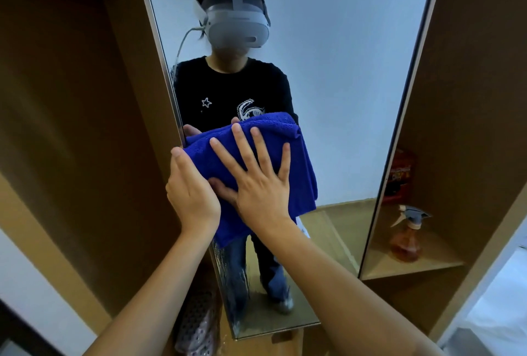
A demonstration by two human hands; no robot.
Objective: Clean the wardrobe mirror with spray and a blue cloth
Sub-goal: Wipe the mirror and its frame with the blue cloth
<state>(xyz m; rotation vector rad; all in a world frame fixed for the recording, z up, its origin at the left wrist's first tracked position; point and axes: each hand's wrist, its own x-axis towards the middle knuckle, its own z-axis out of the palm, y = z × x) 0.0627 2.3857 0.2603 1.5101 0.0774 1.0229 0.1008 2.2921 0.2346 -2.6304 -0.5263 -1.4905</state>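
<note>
Here, blue cloth (pixel 299 161) under spread right hand (pixel 262 196) fingers (pixel 242 144), against mirror (pixel 342 70).

I can read no words or numbers from here. The red packet (pixel 402 176) on the shelf (pixel 427 266) carries print (perhaps a brand name), but it is too blurred to make out.
</note>
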